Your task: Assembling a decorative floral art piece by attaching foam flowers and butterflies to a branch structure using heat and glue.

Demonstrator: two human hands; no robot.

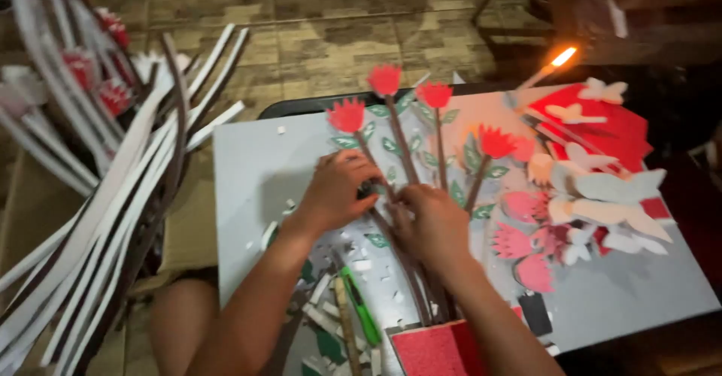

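Note:
A grey board (pixel 256 165) lies in front of me with several craft flowers on it: red paper blooms (pixel 347 114) on brown stems (pixel 402 150) with green leaves. My left hand (pixel 335 192) presses fingers down on the lower part of a stem, near a small dark object I cannot identify. My right hand (pixel 432 225) rests on the bunch of stems where they gather, just right of the left hand. The stems run down toward a red glittery piece (pixel 432 350) at the board's near edge.
A lit candle (pixel 553 64) burns at the board's far right. Red sheets (pixel 624 131), white butterfly cutouts (pixel 617 188) and pink flower cutouts (pixel 526 241) lie on the right. A green cutter (pixel 359 304) and scraps sit near me. A bundle of long strips (pixel 113 195) stands left.

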